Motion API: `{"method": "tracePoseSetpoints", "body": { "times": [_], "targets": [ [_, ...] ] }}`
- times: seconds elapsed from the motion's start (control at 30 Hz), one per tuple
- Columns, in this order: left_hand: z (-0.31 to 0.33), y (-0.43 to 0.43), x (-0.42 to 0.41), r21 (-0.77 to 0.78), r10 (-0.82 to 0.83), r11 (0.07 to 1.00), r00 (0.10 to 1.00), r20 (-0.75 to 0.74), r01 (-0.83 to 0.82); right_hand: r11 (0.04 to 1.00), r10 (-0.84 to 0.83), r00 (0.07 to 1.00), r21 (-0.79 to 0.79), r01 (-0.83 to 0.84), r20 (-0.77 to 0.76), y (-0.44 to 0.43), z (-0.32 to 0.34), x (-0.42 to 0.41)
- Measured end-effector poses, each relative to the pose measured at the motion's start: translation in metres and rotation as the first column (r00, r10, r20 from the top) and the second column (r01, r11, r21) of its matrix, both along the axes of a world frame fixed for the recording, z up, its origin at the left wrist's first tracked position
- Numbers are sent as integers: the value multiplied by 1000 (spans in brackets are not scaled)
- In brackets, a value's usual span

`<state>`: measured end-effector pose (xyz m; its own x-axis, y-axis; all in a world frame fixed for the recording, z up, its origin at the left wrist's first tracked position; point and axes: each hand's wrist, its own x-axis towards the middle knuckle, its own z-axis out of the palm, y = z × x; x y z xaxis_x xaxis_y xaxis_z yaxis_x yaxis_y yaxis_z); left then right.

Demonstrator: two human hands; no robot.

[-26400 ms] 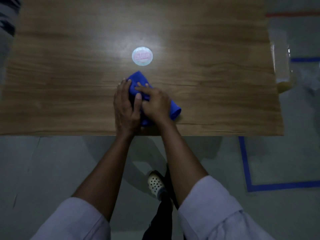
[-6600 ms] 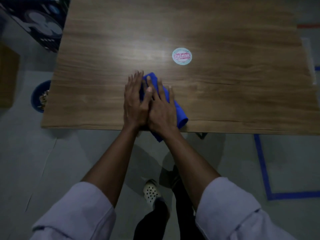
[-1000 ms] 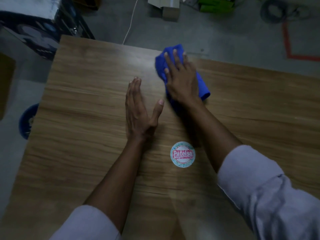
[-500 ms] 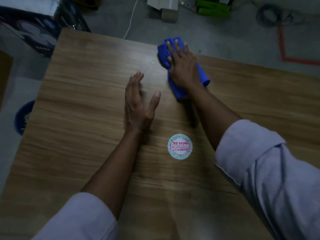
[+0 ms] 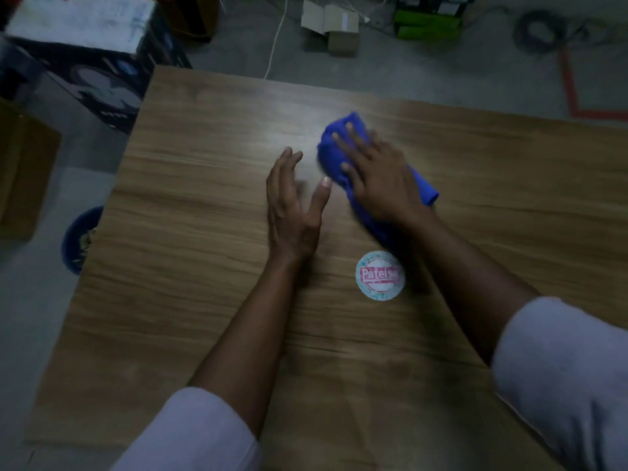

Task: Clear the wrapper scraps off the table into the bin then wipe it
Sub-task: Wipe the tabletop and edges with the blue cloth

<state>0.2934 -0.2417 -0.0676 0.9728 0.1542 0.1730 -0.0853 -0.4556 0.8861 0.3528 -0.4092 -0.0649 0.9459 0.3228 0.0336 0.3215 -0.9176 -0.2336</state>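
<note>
The right hand [image 5: 380, 178] lies flat on the blue cloth [image 5: 334, 144], fingers straight and spread, pressing it onto the desk [image 5: 190, 300] in the far half, a little right of the middle. The cloth is bunched into a roll. One end pokes out past the fingertips toward the far edge and the other shows beside the wrist. A strip of wood separates it from that far edge.

The left hand [image 5: 292, 212] sits just beside it, apart from the cloth, fingers straight and close together, thumb splayed out, holding nothing. I cannot tell whether it touches the wood.

A round sticker [image 5: 380, 276] lies nearer the person, close by the right forearm. From the left hand a broad stretch of wood runs out to the left edge.

Down on the floor at that edge stands the blue bin [image 5: 80, 239], partly hidden under the desk's rim, with pale scraps inside. A dark printed box [image 5: 88, 62] crowds the far left corner. Past the far edge lie a white cable [image 5: 275, 39], a small cardboard box [image 5: 334, 25] and a red tape line [image 5: 574, 96].
</note>
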Motion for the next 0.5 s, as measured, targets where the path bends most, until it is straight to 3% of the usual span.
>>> {"method": "tracePoseSetpoints", "body": {
  "times": [0.07,0.13,0.3,0.4,0.5],
  "targets": [
    [-1,1,-12,20,-37,999,999,-12,37,981,-195,980,21,195,-30,8,4,12],
    [-4,3,-29,41,-70,997,998,-4,70,959,-283,959,27,284,-28,26,3,-1],
    [-7,12,-63,56,-9,998,998,60,6,985,-8,998,169,18,-55,66,0,-136],
    [-10,24,-81,200,55,977,996,75,-69,988,94,990,135,-80,-102,68,-1,-217],
    [-16,32,-102,272,94,956,993,72,-110,979,164,985,133,-156,-45,50,-6,-232]
  ]
}}
